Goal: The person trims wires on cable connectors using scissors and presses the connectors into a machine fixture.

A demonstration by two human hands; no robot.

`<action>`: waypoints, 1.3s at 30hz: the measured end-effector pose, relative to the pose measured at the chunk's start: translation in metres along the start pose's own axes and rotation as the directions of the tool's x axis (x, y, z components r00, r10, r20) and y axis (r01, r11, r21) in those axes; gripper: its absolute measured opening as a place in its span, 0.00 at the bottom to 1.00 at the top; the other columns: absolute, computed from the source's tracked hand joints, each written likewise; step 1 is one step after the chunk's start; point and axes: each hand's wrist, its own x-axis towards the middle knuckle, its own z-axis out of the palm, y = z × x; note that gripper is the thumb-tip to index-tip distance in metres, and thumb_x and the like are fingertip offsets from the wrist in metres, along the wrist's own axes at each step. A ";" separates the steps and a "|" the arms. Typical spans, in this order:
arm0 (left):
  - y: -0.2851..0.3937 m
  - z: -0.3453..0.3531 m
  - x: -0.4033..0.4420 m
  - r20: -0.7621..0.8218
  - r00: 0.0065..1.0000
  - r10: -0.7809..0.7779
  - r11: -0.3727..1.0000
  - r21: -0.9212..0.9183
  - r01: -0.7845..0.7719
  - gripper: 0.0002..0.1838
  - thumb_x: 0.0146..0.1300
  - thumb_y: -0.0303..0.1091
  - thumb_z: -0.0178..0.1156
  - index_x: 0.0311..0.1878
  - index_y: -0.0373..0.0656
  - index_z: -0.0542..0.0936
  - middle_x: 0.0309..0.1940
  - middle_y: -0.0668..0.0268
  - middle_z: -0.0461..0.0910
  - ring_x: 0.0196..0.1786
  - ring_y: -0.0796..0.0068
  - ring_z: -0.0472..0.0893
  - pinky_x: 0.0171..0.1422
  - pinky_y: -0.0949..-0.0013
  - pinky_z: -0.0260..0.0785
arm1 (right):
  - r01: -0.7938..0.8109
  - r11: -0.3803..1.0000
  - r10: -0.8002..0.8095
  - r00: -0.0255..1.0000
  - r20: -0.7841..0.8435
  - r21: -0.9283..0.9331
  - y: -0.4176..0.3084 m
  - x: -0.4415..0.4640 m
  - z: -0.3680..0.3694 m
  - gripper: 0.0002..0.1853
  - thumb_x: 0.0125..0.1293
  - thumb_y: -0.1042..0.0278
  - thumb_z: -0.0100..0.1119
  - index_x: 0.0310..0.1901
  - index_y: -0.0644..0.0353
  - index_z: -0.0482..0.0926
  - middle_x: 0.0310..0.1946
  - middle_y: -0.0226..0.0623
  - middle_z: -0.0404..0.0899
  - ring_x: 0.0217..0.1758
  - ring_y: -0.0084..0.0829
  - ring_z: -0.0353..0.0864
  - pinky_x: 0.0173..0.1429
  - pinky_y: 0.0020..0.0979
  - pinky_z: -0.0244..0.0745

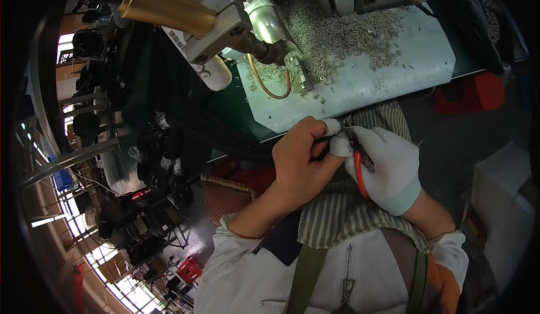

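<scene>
In the head view, looking down past a striped apron [334,218]: on one side, a bare left hand [301,162] with white finger covers [341,147] on thumb and forefinger, likely worn to guard the tips; fingertips brought close, apparently pinching a small greyish piece [340,136], too hidden to identify. Opposite, a white-gloved right hand [391,165], wrapped firmly around a red-handled hand tool [360,174], tip turned toward the left fingertips, presumably to bring both to one spot. Cannot tell whether the tool's own jaws meet on anything. Both held low, just off the near edge of a white board [394,72], probably for a close look and elbow room. Across that board, a wide scatter of small metallic-looking bits [354,38], perhaps left there within easy reach. Over its left part, a machine with a brass-coloured cylinder [169,10] and a brightly lit metallic tube [264,21]; beneath, a bent copper-coloured pipe [275,97], ending near a small fixture [299,72]. Below the board's right end, a red container [469,95].
</scene>
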 end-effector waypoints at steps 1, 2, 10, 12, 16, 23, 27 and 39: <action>-0.001 0.000 0.000 0.002 1.000 0.000 1.000 0.000 0.000 0.17 0.52 0.25 0.69 0.43 0.35 0.74 0.32 0.69 0.77 0.28 0.90 0.69 0.30 0.83 0.67 | -0.002 1.000 0.002 1.000 0.000 0.000 0.001 -0.001 0.001 0.11 0.51 0.69 0.64 0.38 0.58 0.78 0.21 0.38 0.74 0.24 0.38 0.78 0.27 0.35 0.71; -0.002 -0.001 0.001 0.009 0.998 0.064 0.996 0.063 -0.064 0.16 0.53 0.25 0.68 0.43 0.35 0.74 0.32 0.70 0.76 0.28 0.90 0.70 0.30 0.82 0.67 | -0.006 0.998 0.005 1.000 0.010 0.068 0.003 -0.002 0.002 0.10 0.53 0.69 0.63 0.37 0.59 0.78 0.20 0.38 0.74 0.22 0.37 0.77 0.26 0.34 0.70; -0.012 -0.010 0.014 0.332 0.845 -0.419 0.606 -0.591 0.533 0.10 0.61 0.24 0.60 0.44 0.37 0.73 0.29 0.76 0.73 0.27 0.92 0.66 0.30 0.84 0.59 | -0.495 0.695 0.221 0.837 0.500 0.521 0.011 0.006 -0.009 0.09 0.59 0.69 0.59 0.27 0.66 0.76 0.14 0.35 0.70 0.16 0.22 0.68 0.23 0.26 0.63; -0.028 -0.020 0.015 0.603 0.711 -0.362 0.309 -0.642 0.702 0.08 0.60 0.22 0.57 0.43 0.38 0.73 0.33 0.73 0.77 0.30 0.91 0.70 0.32 0.84 0.60 | -0.590 0.559 0.201 0.778 0.596 0.582 0.011 0.009 -0.008 0.10 0.58 0.68 0.59 0.27 0.67 0.76 0.13 0.34 0.68 0.17 0.18 0.68 0.23 0.26 0.63; -0.030 -0.019 0.016 0.575 0.742 -0.346 0.329 -0.666 0.670 0.07 0.60 0.21 0.53 0.41 0.40 0.73 0.35 0.71 0.79 0.31 0.91 0.71 0.32 0.85 0.60 | -0.482 0.666 0.168 0.840 0.515 0.569 0.016 0.008 0.010 0.10 0.59 0.66 0.59 0.28 0.66 0.76 0.13 0.35 0.68 0.16 0.21 0.68 0.23 0.27 0.63; -0.020 -0.019 0.023 0.398 0.804 -0.442 0.538 -0.600 0.592 0.11 0.57 0.16 0.53 0.43 0.38 0.73 0.35 0.72 0.79 0.34 0.89 0.75 0.38 0.83 0.66 | -0.288 0.828 0.130 0.933 0.335 0.481 0.014 0.012 0.020 0.09 0.59 0.68 0.58 0.29 0.66 0.75 0.15 0.40 0.69 0.16 0.26 0.68 0.25 0.28 0.65; -0.041 -0.034 0.023 0.541 0.720 -0.436 0.471 -0.544 0.694 0.12 0.58 0.17 0.53 0.45 0.38 0.74 0.36 0.71 0.79 0.27 0.93 0.68 0.28 0.85 0.57 | -0.233 0.859 0.099 0.949 0.300 0.455 0.015 0.014 0.027 0.08 0.59 0.69 0.59 0.29 0.67 0.75 0.16 0.41 0.71 0.16 0.27 0.70 0.25 0.28 0.66; -0.081 -0.059 0.074 0.374 0.777 -0.506 0.592 -0.505 0.628 0.14 0.59 0.32 0.64 0.47 0.39 0.76 0.29 0.74 0.77 0.29 0.88 0.71 0.30 0.81 0.59 | -0.349 0.826 0.194 0.913 0.358 0.444 0.032 0.114 0.029 0.16 0.62 0.60 0.56 0.28 0.67 0.73 0.15 0.44 0.73 0.15 0.34 0.74 0.26 0.33 0.72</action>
